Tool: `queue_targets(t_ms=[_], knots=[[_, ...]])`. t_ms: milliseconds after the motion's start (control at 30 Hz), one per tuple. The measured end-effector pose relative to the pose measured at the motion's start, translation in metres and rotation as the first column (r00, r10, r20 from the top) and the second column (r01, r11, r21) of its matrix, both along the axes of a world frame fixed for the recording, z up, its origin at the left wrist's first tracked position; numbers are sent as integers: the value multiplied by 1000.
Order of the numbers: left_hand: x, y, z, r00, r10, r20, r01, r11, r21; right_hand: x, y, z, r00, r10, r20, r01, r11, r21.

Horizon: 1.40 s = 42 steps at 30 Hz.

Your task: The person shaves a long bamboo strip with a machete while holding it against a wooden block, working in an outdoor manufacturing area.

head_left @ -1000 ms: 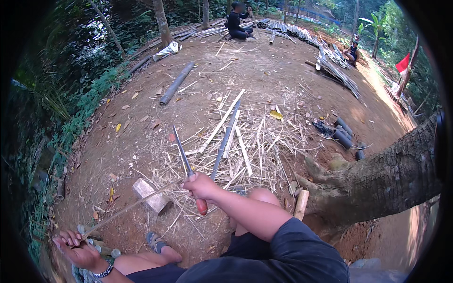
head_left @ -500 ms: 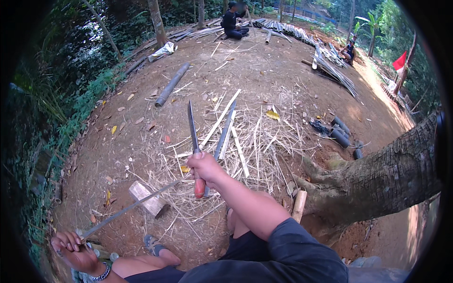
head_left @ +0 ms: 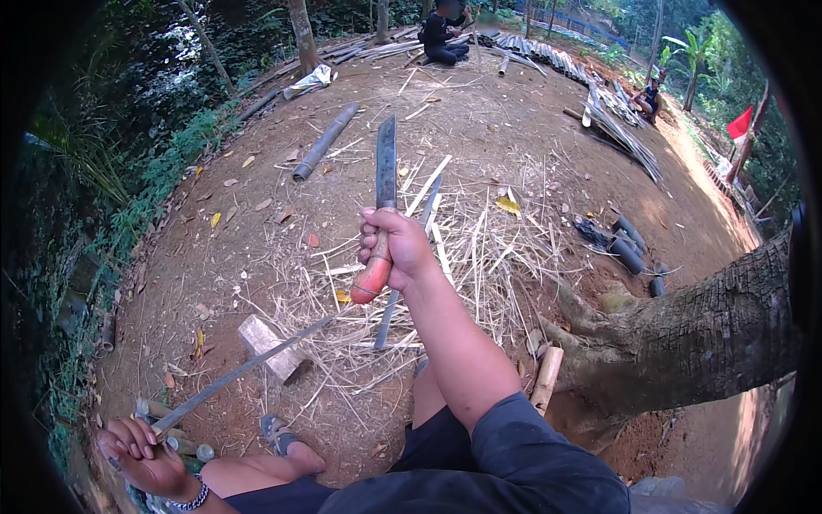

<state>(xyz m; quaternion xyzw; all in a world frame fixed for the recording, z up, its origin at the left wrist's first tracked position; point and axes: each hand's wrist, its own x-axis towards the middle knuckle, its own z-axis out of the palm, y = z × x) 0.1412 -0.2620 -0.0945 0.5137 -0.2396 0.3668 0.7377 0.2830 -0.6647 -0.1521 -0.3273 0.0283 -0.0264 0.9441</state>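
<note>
A machete [head_left: 386,167] with a red-ended handle is gripped in the right hand [head_left: 396,248], its blade pointed away from the body, above a scatter of bamboo shavings [head_left: 497,265]. Between the curled fingers of the left hand [head_left: 145,454], at the lower left, one end of a long, thin bamboo strip [head_left: 218,385] is held. The strip is slanted past a wooden block [head_left: 272,344]; whether they are touching cannot be told.

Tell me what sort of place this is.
Probably an outdoor bamboo-working spot in a woodland clearing: pale strips litter the dirt ground, long poles lie heaped beyond, and a thick tree trunk leans at the right.
</note>
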Motion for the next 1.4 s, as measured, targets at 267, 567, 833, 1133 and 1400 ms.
queue_targets(t_ms=[267, 567, 833, 1133, 1400], knots=[[-5, 3, -3, 999, 30, -14, -31, 997, -68, 5, 0, -9, 998, 50, -30, -48, 995, 84], [-5, 5, -6, 999, 40, 1, -39, 997, -68, 0, 7, -7, 998, 44, -55, -41, 998, 54], [-8, 6, -6, 999, 48, -14, -48, 998, -35, 2, 6, -13, 994, 92, -64, -89, 995, 48], [-5, 5, -6, 995, 99, 4, -99, 994, -51, 4, 5, -20, 992, 104, -68, -102, 994, 33], [-6, 10, -11, 989, 145, -33, -148, 981, -129, 2, 3, -24, 993, 83, -79, -84, 996, -12]])
